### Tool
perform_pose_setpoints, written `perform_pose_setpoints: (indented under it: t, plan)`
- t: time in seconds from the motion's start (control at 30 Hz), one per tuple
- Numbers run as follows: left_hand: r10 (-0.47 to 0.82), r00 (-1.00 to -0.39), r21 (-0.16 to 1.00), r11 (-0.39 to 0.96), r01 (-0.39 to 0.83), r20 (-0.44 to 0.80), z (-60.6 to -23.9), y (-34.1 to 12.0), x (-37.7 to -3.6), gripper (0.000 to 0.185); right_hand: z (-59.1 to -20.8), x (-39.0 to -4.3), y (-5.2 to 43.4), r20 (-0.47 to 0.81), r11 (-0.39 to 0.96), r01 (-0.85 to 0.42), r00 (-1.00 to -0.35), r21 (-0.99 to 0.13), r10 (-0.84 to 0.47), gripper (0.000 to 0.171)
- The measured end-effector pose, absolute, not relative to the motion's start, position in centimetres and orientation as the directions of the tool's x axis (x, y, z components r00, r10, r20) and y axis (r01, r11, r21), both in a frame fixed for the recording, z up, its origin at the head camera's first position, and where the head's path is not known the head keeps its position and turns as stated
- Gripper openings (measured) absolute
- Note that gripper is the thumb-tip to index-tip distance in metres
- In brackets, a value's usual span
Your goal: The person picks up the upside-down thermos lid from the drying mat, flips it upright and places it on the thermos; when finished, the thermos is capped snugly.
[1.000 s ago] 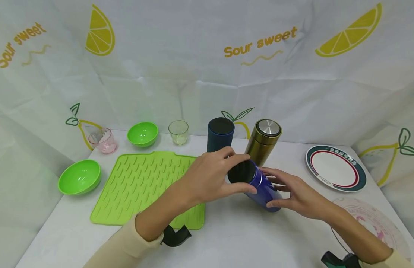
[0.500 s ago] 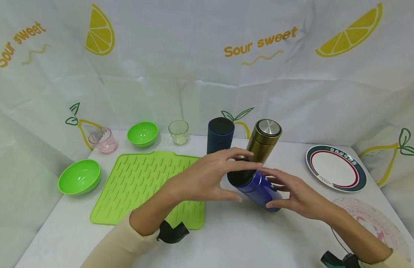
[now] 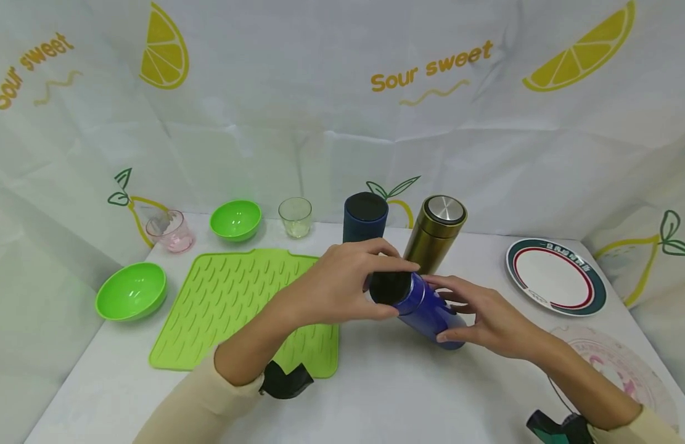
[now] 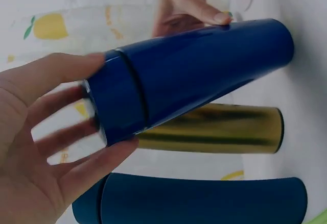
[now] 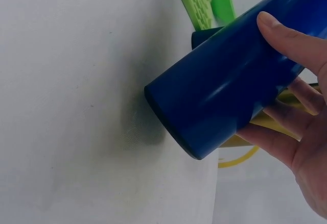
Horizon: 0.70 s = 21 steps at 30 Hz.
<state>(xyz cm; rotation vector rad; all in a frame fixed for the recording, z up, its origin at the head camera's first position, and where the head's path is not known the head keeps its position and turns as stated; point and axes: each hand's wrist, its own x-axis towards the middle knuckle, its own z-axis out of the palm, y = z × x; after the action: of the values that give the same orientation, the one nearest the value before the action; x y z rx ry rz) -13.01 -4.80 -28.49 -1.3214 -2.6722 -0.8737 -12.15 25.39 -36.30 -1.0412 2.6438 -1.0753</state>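
Note:
A shiny blue thermos is tilted over the table, its black-topped lid toward the left. My right hand grips the body, thumb on the near side and fingers on the far side. At the lid end is my left hand; in the left wrist view its thumb and fingers pinch the lid from opposite sides. The right wrist view shows the thermos base raised at an angle, with a shadow beneath. Behind stand a gold thermos with a silver top and a dark blue thermos.
A green drying mat lies left of the hands. Around it stand two green bowls, a pink glass and a clear glass. To the right are a dark-rimmed plate and a pale pink-patterned round piece.
Half a second ago the left thumb was off the lid with the fingers spread; now they close on it again. The lid end has shifted slightly left. The right hand keeps its grip.

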Motion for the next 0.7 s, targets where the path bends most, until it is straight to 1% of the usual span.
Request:
perform_pose_setpoints:
  t: [0.1, 0.17, 0.23, 0.37, 0.4, 0.47, 0.53, 0.6, 0.7]
  plan:
    - [0.776, -0.586, 0.505, 0.417, 0.755, 0.235, -28.3, -5.2, -13.2, 0.056, -36.3, -12.1, 25.4, 0.165, 0.519, -0.573, -0.757, -0.635, -0.633, 0.082]
    - [0.782, -0.581, 0.523, 0.406, 0.749, 0.226, -28.3, -5.4, -13.2, 0.060, -36.4, -12.1, 25.3, 0.160, 0.524, -0.568, -0.760, -0.634, -0.630, 0.082]
    - [0.758, -0.611, 0.503, 0.445, 0.740, 0.228, -28.5, -5.4, -13.1, 0.065, -36.4, -12.1, 25.3, 0.153, 0.527, -0.563, -0.762, -0.637, -0.629, 0.082]
    - [0.651, -0.717, 0.448, 0.578, 0.682, 0.250, -29.0, -4.9, -12.6, 0.074, -36.5, -12.1, 25.3, 0.129, 0.535, -0.543, -0.770, -0.647, -0.625, 0.082]
    - [0.626, -0.738, 0.438, 0.606, 0.664, 0.252, -29.2, -4.8, -12.5, 0.075, -36.5, -12.0, 25.2, 0.123, 0.536, -0.540, -0.770, -0.649, -0.626, 0.082]
    - [0.598, -0.759, 0.430, 0.633, 0.643, 0.255, -29.3, -4.6, -12.4, 0.072, -36.5, -12.0, 25.2, 0.115, 0.538, -0.536, -0.770, -0.651, -0.627, 0.081]
    - [0.598, -0.757, 0.425, 0.633, 0.647, 0.263, -29.4, -4.4, -12.4, 0.070, -36.5, -12.0, 25.2, 0.112, 0.542, -0.534, -0.772, -0.649, -0.626, 0.081]
    - [0.613, -0.742, 0.431, 0.612, 0.663, 0.272, -29.4, -4.5, -12.5, 0.067, -36.5, -12.0, 25.2, 0.119, 0.542, -0.538, -0.772, -0.646, -0.624, 0.082]
    - [0.672, -0.685, 0.461, 0.532, 0.710, 0.281, -29.2, -4.7, -12.7, 0.060, -36.5, -12.0, 25.2, 0.142, 0.533, -0.557, -0.764, -0.637, -0.629, 0.082]
